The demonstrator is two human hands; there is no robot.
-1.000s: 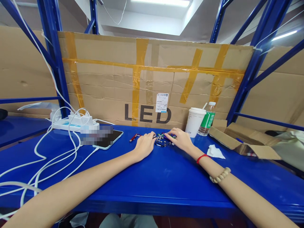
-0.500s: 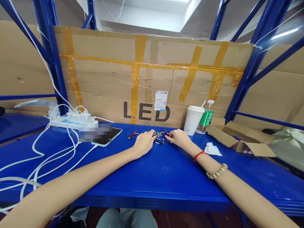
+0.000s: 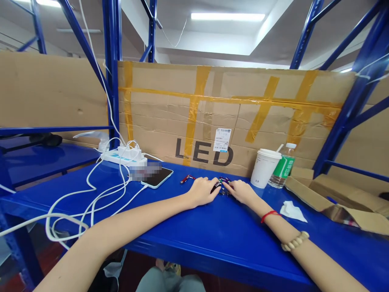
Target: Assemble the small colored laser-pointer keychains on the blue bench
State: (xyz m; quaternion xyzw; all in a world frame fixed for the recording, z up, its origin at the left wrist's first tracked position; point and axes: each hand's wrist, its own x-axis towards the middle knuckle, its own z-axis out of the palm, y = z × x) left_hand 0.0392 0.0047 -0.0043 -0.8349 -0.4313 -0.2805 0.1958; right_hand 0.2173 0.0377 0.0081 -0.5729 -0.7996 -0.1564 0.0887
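Both my hands rest on the blue shelf top (image 3: pixel 212 231) and meet over a small pile of coloured metal keychain parts (image 3: pixel 224 187). My left hand (image 3: pixel 202 191) has its fingers curled, and their tips pinch a small dark piece at the pile's left edge. My right hand (image 3: pixel 242 190) is curled too, its fingertips pressed on the same spot from the right. What exactly each hand grips is too small to make out. A small red pen-shaped piece (image 3: pixel 186 179) lies apart to the left of my left hand.
A white paper cup (image 3: pixel 263 168) and a green-labelled bottle (image 3: pixel 281 171) stand at the back right, a crumpled tissue (image 3: pixel 291 211) and an open cardboard box (image 3: pixel 337 198) beyond. A phone (image 3: pixel 158 178), power strip (image 3: pixel 123 157) and white cables (image 3: pixel 91 202) lie left. A taped cardboard sheet (image 3: pixel 227 109) forms the back wall.
The camera has swung left and tipped up, so everything sits further right in view. My hands have drawn closer together over the pile, fingertips now meeting.
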